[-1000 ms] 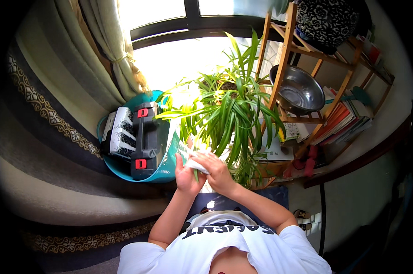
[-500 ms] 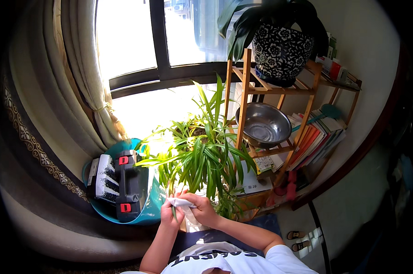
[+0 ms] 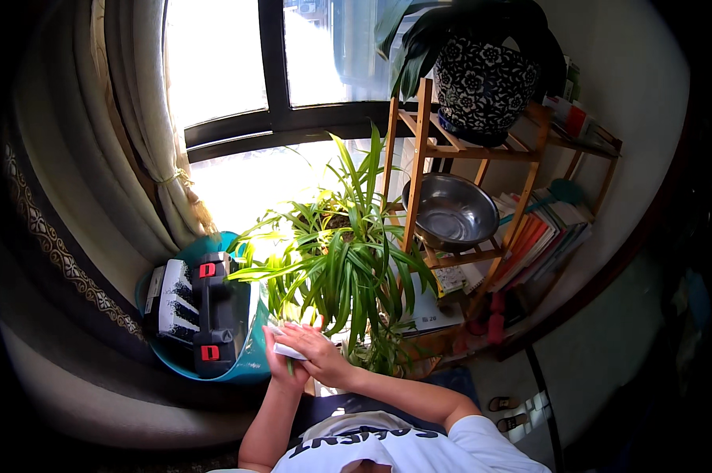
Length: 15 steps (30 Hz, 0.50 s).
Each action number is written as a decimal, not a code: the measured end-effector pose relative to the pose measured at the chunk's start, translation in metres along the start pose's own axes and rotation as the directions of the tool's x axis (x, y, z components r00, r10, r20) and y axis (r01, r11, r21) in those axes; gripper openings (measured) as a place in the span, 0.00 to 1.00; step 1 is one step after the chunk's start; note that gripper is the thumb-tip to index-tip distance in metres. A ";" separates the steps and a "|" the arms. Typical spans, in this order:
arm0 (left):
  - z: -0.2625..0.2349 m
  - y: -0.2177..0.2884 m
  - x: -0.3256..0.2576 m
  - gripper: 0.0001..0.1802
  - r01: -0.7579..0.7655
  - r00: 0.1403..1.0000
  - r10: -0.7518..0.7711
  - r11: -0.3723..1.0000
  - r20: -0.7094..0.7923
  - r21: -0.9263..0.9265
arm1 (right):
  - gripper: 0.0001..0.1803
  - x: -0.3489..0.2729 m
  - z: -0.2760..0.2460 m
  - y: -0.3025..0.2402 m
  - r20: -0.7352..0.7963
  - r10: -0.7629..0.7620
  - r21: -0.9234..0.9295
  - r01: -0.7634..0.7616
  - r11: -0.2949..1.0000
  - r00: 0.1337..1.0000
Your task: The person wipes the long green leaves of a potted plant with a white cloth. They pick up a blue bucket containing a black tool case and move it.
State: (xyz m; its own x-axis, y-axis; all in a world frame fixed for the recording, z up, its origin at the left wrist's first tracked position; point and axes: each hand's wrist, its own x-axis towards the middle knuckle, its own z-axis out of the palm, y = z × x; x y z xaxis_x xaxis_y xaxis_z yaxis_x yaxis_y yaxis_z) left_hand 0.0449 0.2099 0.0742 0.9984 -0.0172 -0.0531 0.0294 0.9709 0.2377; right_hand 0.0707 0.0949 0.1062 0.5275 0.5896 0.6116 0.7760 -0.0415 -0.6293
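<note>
A bushy spider plant [image 3: 344, 264] with long green leaves stands before me in the window light. Both my hands are at its near lower edge, pressed together around a folded white cloth [image 3: 290, 351]. My left hand [image 3: 285, 370] is underneath, closed on the cloth. Over it lies my right hand [image 3: 318, 352], its fingers together and pressing the cloth down. A narrow green leaf tip [image 3: 290, 366] pokes out below the cloth between the hands. The rest of that leaf is hidden by my fingers and the cloth.
To the left, a teal tub [image 3: 253, 359] holds a black case [image 3: 218, 315] with red latches. A wooden shelf [image 3: 419, 165] at right carries a steel basin [image 3: 450, 217], books [image 3: 541, 240] and a patterned flowerpot [image 3: 486, 91]. A curtain [image 3: 139, 118] hangs beside the window.
My right hand has moved left onto my left hand, its fingers now flatter over the cloth. Less of the leaf tip shows below. The view has shifted slightly.
</note>
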 end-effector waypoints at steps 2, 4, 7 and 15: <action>-0.005 0.005 0.000 0.44 0.044 0.998 -0.041 0.997 -0.043 0.067 | 0.26 -0.002 -0.005 -0.014 0.014 -0.005 0.014 0.005 1.000 1.000; -0.005 0.008 -0.004 0.46 0.054 0.992 -0.044 0.995 -0.119 0.089 | 0.26 -0.005 -0.003 -0.020 0.013 -0.022 0.087 0.021 0.996 1.000; 0.010 0.004 -0.004 0.54 0.028 0.976 -0.002 0.993 -0.217 0.116 | 0.25 -0.015 -0.001 -0.020 0.015 -0.008 0.197 0.005 0.980 1.000; 0.022 -0.001 0.005 0.49 -0.079 0.996 0.078 0.997 -0.039 -0.016 | 0.18 -0.032 -0.005 -0.023 0.048 0.230 0.462 -0.226 0.858 0.972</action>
State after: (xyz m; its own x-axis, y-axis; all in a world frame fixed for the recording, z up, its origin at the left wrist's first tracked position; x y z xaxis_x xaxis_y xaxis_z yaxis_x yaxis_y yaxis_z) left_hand 0.0513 0.2030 0.0953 0.9951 0.0679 -0.0724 -0.0499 0.9728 0.2260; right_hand 0.0380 0.0731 0.1035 0.6748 0.6024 0.4264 0.3868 0.2034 -0.8995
